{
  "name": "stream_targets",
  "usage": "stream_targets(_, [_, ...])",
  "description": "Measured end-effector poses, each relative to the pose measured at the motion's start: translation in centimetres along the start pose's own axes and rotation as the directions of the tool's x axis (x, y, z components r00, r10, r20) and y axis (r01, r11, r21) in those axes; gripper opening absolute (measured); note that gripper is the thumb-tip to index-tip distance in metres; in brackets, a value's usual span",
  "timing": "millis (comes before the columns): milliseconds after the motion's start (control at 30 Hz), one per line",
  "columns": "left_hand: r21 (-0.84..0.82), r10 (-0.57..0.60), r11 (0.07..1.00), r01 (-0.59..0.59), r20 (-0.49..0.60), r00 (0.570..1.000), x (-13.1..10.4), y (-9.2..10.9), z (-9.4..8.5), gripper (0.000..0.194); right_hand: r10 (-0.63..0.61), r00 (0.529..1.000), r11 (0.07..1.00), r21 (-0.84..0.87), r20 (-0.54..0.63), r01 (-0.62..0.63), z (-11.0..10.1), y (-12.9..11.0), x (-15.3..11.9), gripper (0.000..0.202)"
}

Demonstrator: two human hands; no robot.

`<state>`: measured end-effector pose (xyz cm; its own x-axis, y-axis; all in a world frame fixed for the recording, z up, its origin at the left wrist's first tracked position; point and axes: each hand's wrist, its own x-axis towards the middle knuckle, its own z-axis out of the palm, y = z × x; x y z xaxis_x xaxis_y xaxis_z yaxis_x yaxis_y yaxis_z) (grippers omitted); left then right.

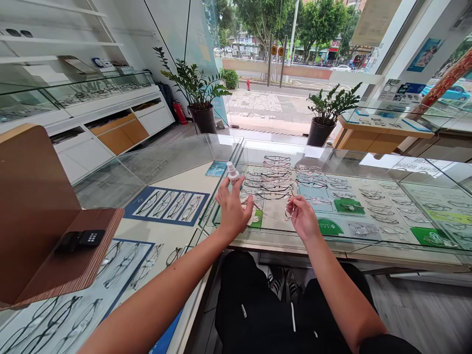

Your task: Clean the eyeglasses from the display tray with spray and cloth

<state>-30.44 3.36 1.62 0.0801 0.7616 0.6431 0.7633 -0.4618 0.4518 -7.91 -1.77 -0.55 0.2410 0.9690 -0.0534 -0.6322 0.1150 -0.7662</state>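
My left hand (233,209) has its fingers around a small white spray bottle (232,172) above the glass counter. The bottle's nozzle top shows past my fingertips; its lower part is hidden by the hand. In my right hand (304,216) a thin-framed pair of eyeglasses (288,211) is pinched by the rim between thumb and fingers. One thin temple of that pair stretches left toward my left hand. Beneath both hands, rows of eyeglasses (275,181) lie in the glass display case (273,239), and a green card (257,220) is partly visible beside my left hand.
A brown folding stand (37,216) with a black device (91,238) on it rises at the left. Framed glasses line a blue-edged tray (167,205). Potted plants (202,118) flank the glass door ahead. Glass counter edges run around me.
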Motion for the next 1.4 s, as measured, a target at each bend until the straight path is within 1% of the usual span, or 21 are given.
stream_targets(67, [-0.091, 0.05, 0.995, -0.052, -0.017, 0.999, -0.1, 0.0, 0.1, 0.035, 0.007, 1.0, 1.0, 0.003, 0.0, -0.007, 0.1, -0.1, 0.0, 0.017])
stream_targets(133, [-0.227, 0.114, 0.968, -0.109, 0.013, 0.993, -0.3, -0.2, 0.4, 0.017, 0.014, 1.0, 1.0, 0.008, -0.003, -0.014, 0.1, -0.1, -0.1, 0.018])
stream_targets(200, [-0.356, 0.174, 0.923, -0.144, 0.055, 0.983, -0.6, -0.5, 0.8, 0.004, 0.02, 1.0, 1.0, 0.008, -0.003, -0.02, 0.1, -0.2, -0.1, 0.018])
stream_targets(233, [-0.397, 0.189, 0.906, -0.145, 0.073, 0.979, -0.8, -0.6, 1.0, 0.005, 0.021, 1.0, 1.0, 0.008, -0.003, -0.021, 0.1, -0.2, -0.2, 0.018])
stream_targets(300, [-0.446, 0.192, 0.886, -0.126, 0.106, 0.976, -1.1, -0.6, 1.2, 0.015, 0.021, 1.0, 1.0, 0.011, -0.005, -0.021, 0.1, -0.2, -0.2, 0.019])
stream_targets(367, [-0.486, 0.16, 0.872, -0.064, 0.158, 0.974, -1.4, -0.3, 1.1, 0.026, 0.021, 1.0, 1.0, 0.009, -0.004, -0.021, 0.1, -0.2, -0.2, 0.019])
stream_targets(400, [-0.505, 0.138, 0.863, -0.015, 0.208, 0.968, -1.4, -0.1, 0.9, 0.032, 0.02, 1.0, 1.0, 0.003, 0.0, -0.02, 0.1, -0.1, -0.2, 0.019])
stream_targets(467, [-0.516, 0.108, 0.852, 0.089, 0.339, 0.935, -1.3, 0.4, 0.4, 0.037, 0.017, 1.0, 1.0, -0.011, 0.01, -0.017, 0.0, -0.1, -0.1, 0.017])
stream_targets(533, [-0.512, 0.12, 0.848, 0.137, 0.437, 0.891, -1.0, 0.9, -0.2, 0.023, 0.009, 1.0, 1.0, -0.021, 0.016, -0.008, 0.0, 0.0, -0.2, 0.017])
stream_targets(567, [-0.521, 0.14, 0.842, 0.138, 0.459, 0.877, -0.8, 1.1, -0.5, 0.017, 0.004, 1.0, 1.0, -0.024, 0.017, -0.004, 0.1, 0.0, -0.2, 0.017])
stream_targets(667, [-0.586, 0.17, 0.79, 0.18, 0.491, 0.854, -0.4, 1.2, -0.6, 0.04, -0.003, 1.0, 0.999, -0.047, 0.017, 0.004, 0.2, 0.0, -0.3, 0.017])
stream_targets(733, [-0.635, 0.145, 0.718, 0.285, 0.537, 0.831, -0.3, 1.0, -0.3, 0.05, -0.008, 1.0, 0.998, -0.065, 0.013, 0.009, 0.3, 0.0, -0.3, 0.017])
stream_targets(767, [-0.659, 0.124, 0.662, 0.356, 0.565, 0.816, -0.3, 0.9, 0.0, 0.055, -0.01, 1.0, 0.997, -0.071, 0.012, 0.011, 0.3, 0.0, -0.4, 0.018])
stream_targets(833, [-0.693, 0.084, 0.522, 0.497, 0.622, 0.779, -0.3, 0.7, 0.5, 0.064, -0.012, 1.0, 0.997, -0.074, 0.014, 0.013, 0.4, -0.1, -0.4, 0.018])
stream_targets(900, [-0.696, 0.053, 0.383, 0.607, 0.673, 0.738, -0.2, 0.6, 0.8, 0.071, -0.01, 1.0, 0.998, -0.069, 0.018, 0.012, 0.4, -0.1, -0.4, 0.018])
stream_targets(1000, [-0.674, 0.059, 0.23, 0.702, 0.729, 0.682, 0.2, 0.7, 0.7, 0.075, -0.005, 1.0, 0.998, -0.057, 0.019, 0.006, 0.4, -0.1, -0.4, 0.018])
stream_targets(1067, [-0.653, 0.09, 0.158, 0.741, 0.757, 0.647, 0.5, 0.8, 0.6, 0.079, 0.0, 1.0, 0.998, -0.056, 0.024, 0.002, 0.3, -0.1, -0.4, 0.018])
stream_targets(1100, [-0.64, 0.098, 0.141, 0.756, 0.769, 0.632, 0.6, 0.8, 0.5, 0.08, 0.0, 1.0, 0.998, -0.058, 0.027, 0.002, 0.3, -0.1, -0.3, 0.017])
stream_targets(1167, [-0.612, 0.071, 0.146, 0.777, 0.79, 0.609, 0.7, 0.8, 0.4, 0.082, -0.004, 1.0, 0.998, -0.065, 0.031, 0.006, 0.2, -0.1, -0.3, 0.017])
stream_targets(1300, [-0.58, -0.034, 0.2, 0.79, 0.801, 0.597, 0.8, 1.1, 0.2, 0.076, -0.012, 0.999, 0.997, -0.079, 0.032, 0.015, 0.3, 0.0, -0.4, 0.018])
stream_targets(1400, [-0.566, -0.035, 0.157, 0.809, 0.816, 0.578, 0.9, 1.3, 0.1, 0.069, -0.02, 0.999, 0.996, -0.084, 0.034, 0.023, 0.4, 0.0, -0.4, 0.017])
